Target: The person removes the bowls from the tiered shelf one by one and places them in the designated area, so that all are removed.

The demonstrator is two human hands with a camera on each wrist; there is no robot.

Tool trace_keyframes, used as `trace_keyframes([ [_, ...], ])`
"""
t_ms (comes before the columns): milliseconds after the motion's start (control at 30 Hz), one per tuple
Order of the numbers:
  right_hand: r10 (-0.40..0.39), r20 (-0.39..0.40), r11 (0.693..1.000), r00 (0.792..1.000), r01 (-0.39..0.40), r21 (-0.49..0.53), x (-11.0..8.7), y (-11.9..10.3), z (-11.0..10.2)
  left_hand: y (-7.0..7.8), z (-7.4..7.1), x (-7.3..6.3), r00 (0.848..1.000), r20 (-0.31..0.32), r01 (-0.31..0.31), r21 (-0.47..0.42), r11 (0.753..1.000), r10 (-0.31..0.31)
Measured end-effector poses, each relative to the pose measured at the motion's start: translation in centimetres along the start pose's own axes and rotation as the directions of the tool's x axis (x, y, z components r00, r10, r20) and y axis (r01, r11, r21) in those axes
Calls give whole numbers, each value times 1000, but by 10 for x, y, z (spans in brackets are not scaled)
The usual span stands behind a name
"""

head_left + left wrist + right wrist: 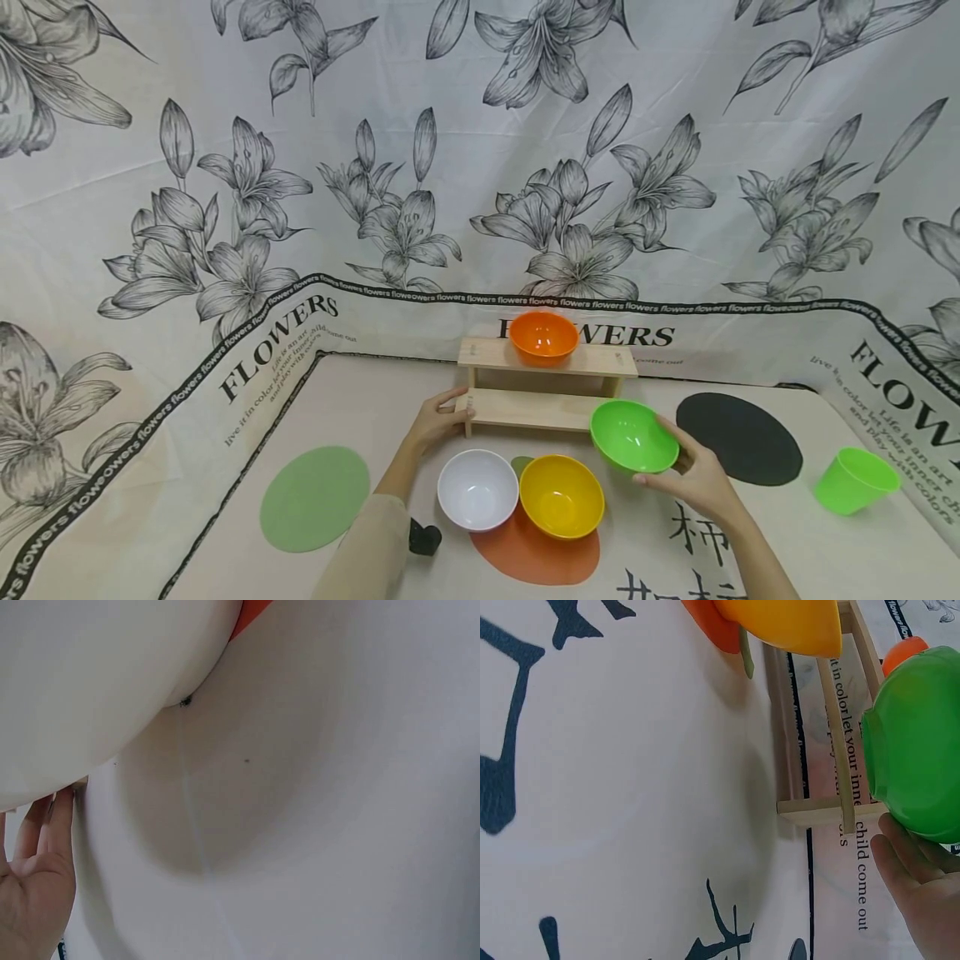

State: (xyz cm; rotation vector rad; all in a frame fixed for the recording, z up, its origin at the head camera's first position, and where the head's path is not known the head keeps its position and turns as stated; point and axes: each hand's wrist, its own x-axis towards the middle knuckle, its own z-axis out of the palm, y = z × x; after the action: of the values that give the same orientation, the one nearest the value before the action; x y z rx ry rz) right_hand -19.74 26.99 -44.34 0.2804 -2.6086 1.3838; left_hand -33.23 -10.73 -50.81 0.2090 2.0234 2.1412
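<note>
My right hand (pixel 699 477) holds a green bowl (pixel 632 437) by its right side, thumb below and fingers along the rim. The bowl is tilted and hangs in front of the right end of a two-tier wooden stand (pixel 536 408). At the stand's left end, my left hand (pixel 433 423) grips the edge of the lower tier. An orange bowl (pixel 543 340) sits on the upper tier. Nearer to me, a white bowl (pixel 477 490) and a yellow bowl (pixel 562 497) stand side by side. In the left wrist view, the white bowl hides the left fingertips.
A green cup (pixel 855 481) stands far right, beyond a black round patch (pixel 738 437). To the left lies a green round patch (pixel 315 498). A small black object (pixel 425 539) is beside my left sleeve. Flower-printed cloth (pixel 405 225) rises behind the stand.
</note>
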Motion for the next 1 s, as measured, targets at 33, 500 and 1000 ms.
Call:
trace_keyframes([
  [33,1,1,1000,1000,-1,-1,-1,0,1,0,0,0,1000,0,0,-2,1000,0],
  [500,107,45,994,993,-106,-20,-10,6,3,4,0,-4,1000,9,-9,5,1000,9],
  [1000,85,39,995,996,-87,56,-23,17,6,-6,-7,1,995,66,-77,14,997,76],
])
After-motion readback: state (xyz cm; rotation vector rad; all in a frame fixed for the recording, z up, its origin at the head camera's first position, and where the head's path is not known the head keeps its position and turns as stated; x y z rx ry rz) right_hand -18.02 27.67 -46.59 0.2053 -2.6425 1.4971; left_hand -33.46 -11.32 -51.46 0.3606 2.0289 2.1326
